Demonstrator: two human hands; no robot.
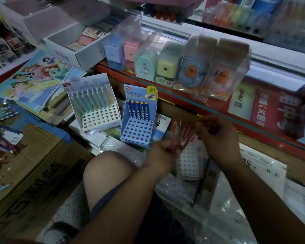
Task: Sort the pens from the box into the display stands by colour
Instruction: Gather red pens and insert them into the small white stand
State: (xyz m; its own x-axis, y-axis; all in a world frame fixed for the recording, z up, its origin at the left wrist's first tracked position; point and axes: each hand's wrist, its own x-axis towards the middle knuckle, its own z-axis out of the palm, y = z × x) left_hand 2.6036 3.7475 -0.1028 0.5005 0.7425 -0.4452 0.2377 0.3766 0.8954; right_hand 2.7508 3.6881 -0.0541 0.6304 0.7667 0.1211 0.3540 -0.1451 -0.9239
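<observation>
The person crouches among the stock, a bundle of slim red plastic pens (182, 133) between both hands. The left hand (163, 150) has its grip clamped round the lower ends. The right hand (217, 132) looks closed on the upper ends, though blur smears the fingers. Just beneath lies a white cardboard stand with rows of holes (190, 162). I'd free 1 pen at a time, keep the rest bunched, and seat each upright there, not in the blue cardboard stand (139, 132) carrying 5 dark blue pens (137, 110).
</observation>
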